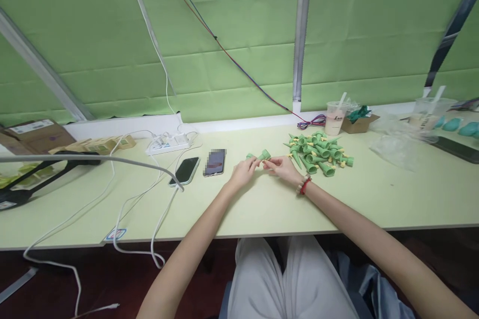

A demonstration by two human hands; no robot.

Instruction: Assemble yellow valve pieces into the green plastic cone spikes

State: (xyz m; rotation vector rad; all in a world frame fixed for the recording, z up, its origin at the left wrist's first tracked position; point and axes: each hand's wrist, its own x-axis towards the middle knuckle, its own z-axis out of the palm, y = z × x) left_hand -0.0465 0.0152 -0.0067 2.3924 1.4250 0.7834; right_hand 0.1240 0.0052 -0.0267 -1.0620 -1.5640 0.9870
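My left hand [242,173] is closed, its fingertips pinching a small green cone-shaped piece [265,154] above the table. Close against it, my right hand [286,169] has its thumb and fingers pressed together at the lower end of that piece; whatever is between those fingertips is too small to make out. Another bit of green [249,156] shows just behind the left fingers, partly hidden. To the right of my hands lies a pile of similar green cones [316,151], many with small yellow parts among them.
Two phones [186,170] [215,162] lie left of my hands, near white cables and a power strip [168,144]. Behind the pile stand a drink cup [334,118] and a small cardboard box [359,124]. A plastic bag [394,144] and a dark phone [458,149] lie farther right.
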